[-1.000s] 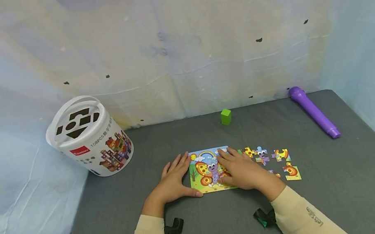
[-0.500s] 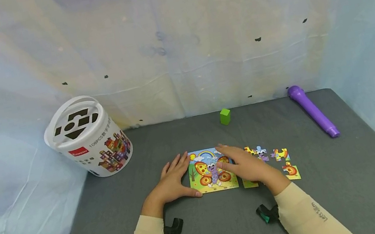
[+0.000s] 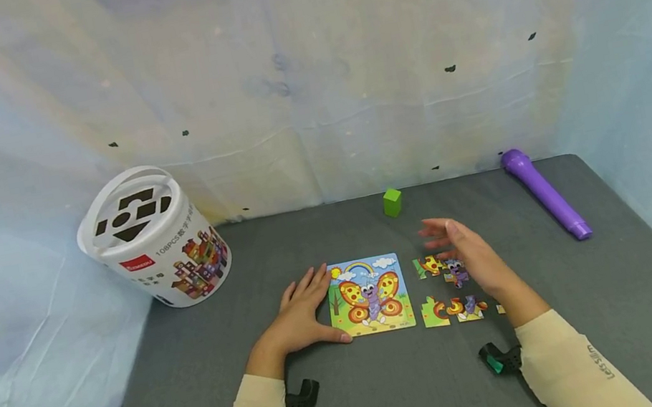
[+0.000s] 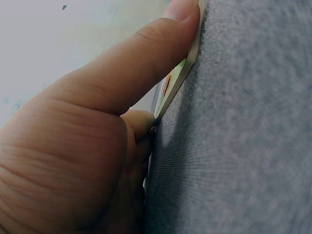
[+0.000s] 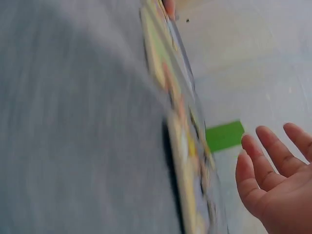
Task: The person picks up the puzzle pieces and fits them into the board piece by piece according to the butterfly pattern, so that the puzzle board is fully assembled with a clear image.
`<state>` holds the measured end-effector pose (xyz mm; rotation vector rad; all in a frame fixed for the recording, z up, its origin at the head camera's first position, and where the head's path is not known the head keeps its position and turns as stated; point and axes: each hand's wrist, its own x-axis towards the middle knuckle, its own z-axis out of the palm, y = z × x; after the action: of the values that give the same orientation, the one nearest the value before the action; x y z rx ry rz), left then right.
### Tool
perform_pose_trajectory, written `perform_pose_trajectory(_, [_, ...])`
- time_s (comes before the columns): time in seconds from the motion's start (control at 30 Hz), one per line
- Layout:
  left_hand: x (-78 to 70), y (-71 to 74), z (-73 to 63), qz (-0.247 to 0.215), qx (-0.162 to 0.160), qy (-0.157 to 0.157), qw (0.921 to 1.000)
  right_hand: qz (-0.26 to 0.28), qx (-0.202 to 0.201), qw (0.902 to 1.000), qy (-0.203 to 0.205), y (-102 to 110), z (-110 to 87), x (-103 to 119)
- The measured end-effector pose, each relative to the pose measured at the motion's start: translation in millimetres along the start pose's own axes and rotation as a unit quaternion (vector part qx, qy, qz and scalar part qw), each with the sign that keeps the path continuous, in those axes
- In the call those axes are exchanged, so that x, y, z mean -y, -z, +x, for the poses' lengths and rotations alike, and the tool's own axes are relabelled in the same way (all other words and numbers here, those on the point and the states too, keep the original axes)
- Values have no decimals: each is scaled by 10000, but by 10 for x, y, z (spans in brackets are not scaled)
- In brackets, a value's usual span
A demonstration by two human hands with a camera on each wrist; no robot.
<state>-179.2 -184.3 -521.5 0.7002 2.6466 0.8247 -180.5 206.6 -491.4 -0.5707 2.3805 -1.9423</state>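
Observation:
A square butterfly picture puzzle board [image 3: 372,301] lies flat on the grey table. My left hand [image 3: 303,318] rests along its left side, fingertips at the upper left corner and the straight thumb at the lower left corner. In the left wrist view the thumb [image 4: 146,53] lies against the board's edge. Right of the board lie several loose jigsaw pieces [image 3: 434,313] with matching butterfly parts. My right hand [image 3: 482,263] hovers over the right-hand pieces, hiding some of them. The right wrist view shows its fingers [image 5: 280,153] spread, with nothing held.
A white block bucket [image 3: 159,244] with a slotted lid stands at the back left. Near the table's back edge is a small green block [image 3: 392,203]. A purple toy microphone [image 3: 547,193] lies at the right. Cloth hangs behind and on both sides.
My right hand has lifted off the board's right side and moved right over the loose pieces, uncovering the picture and the nearer pieces. My left hand has stayed in place.

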Motion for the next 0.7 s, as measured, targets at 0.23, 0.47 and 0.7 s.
perform_pose_trajectory(0.23, [9,-7,4,-4,15,58,10000,-249,-196,9988,-367,201,-53,-192])
perform_pose_trajectory(0.47, [6,-3,3,46,34,71,10000,-1512,438,9856,-624,254,-73,-403])
perform_pose_trajectory(0.7, [-6,3,-8,-9,22,29,10000,-2244,494,9726,-348,197,-52,-442])
